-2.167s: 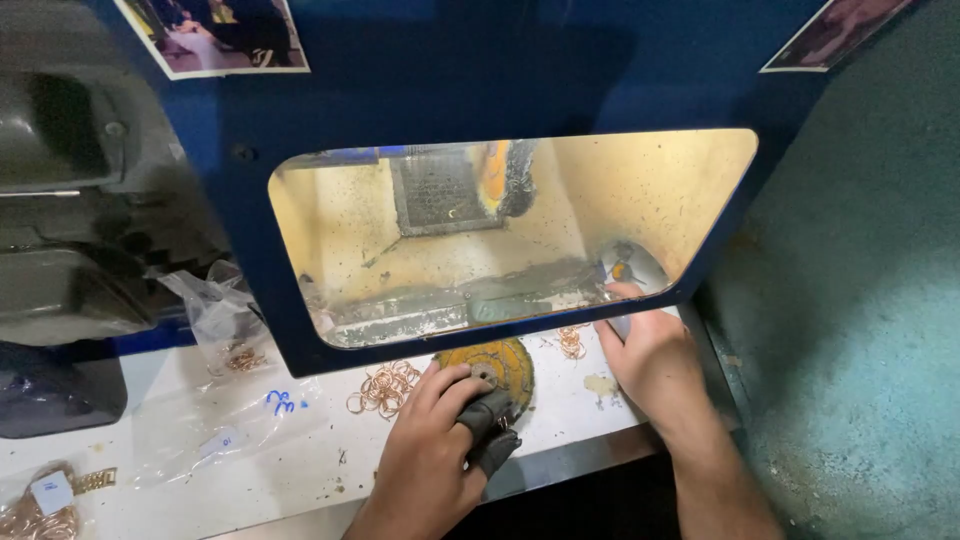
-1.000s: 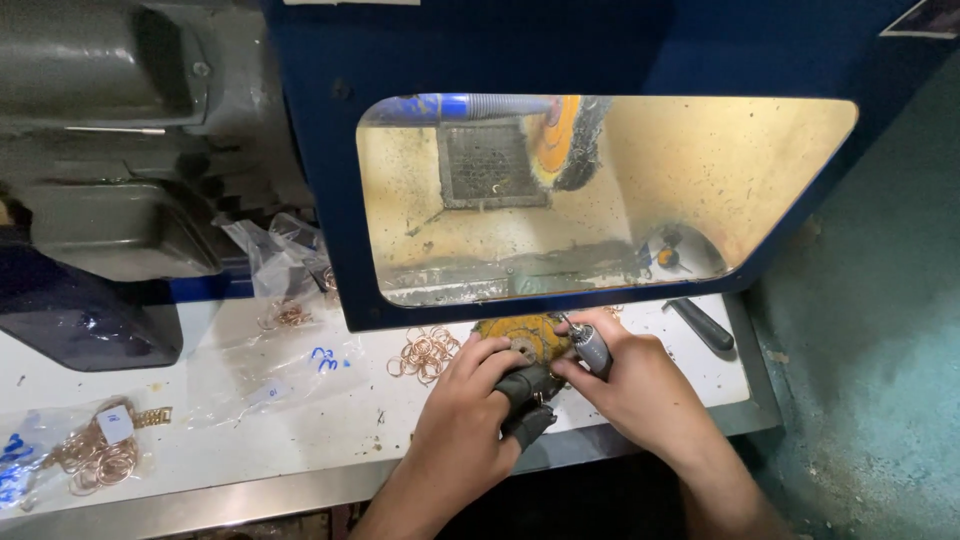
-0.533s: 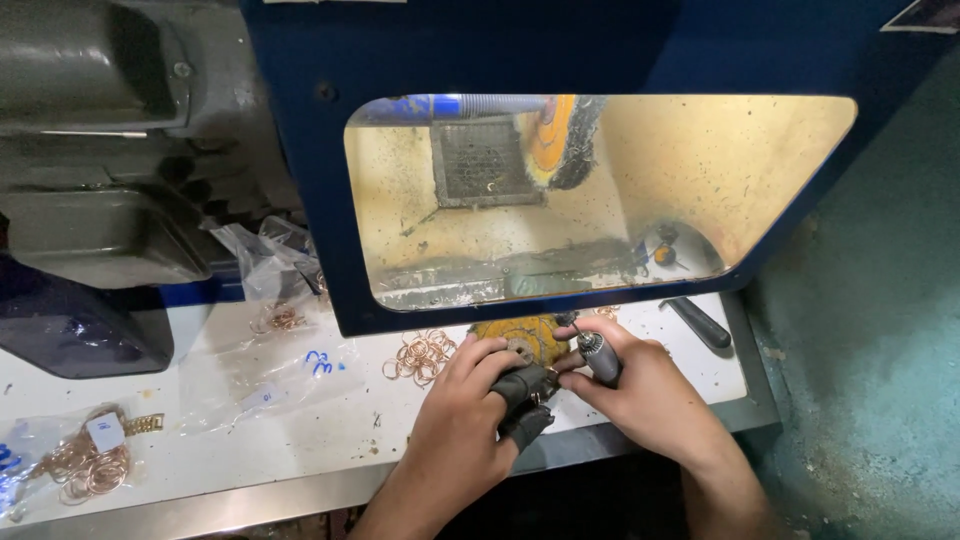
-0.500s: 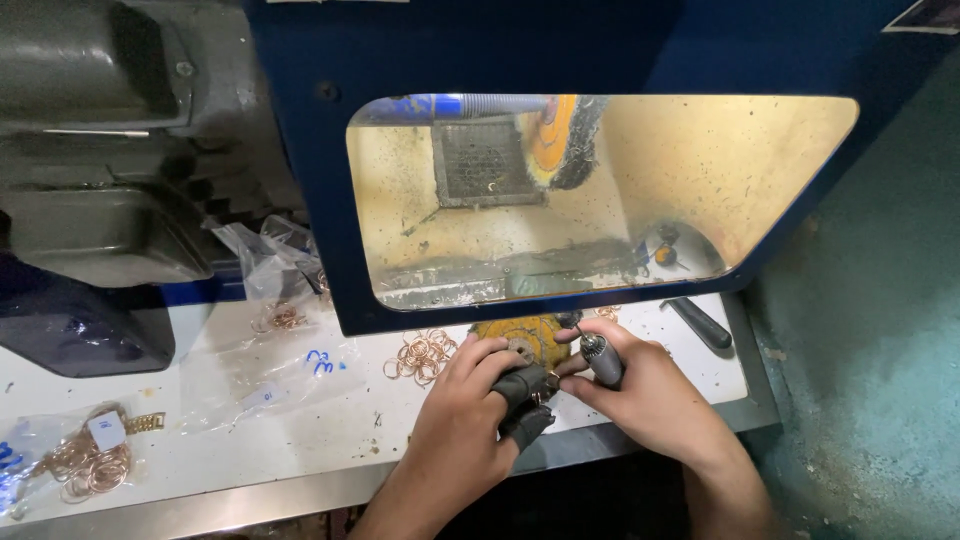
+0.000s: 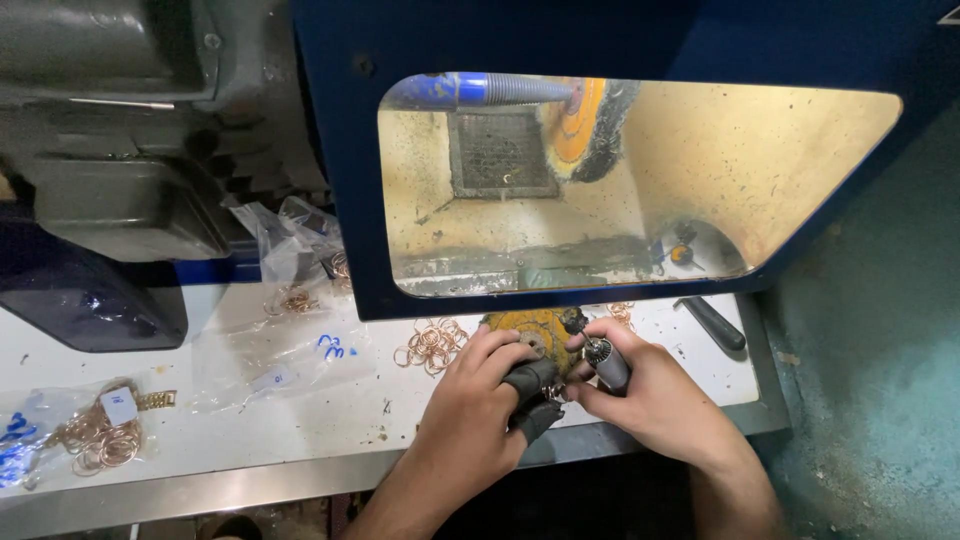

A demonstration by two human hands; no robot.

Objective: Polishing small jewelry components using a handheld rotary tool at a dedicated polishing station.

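below the hood, right hand (image 5: 655,395) grips tool (image 5: 606,362).

Copper rings (image 5: 432,345) are lying at nine o'clock from the dark tool (image 5: 712,323), below the blue hood (image 5: 340,200).

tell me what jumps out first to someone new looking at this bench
The big blue hood with its yellowed window, where an orange buffing wheel sits at the top. Below it, the left hand and right hand meet over a small silver tool, with copper-coloured rings on the white bench alongside.
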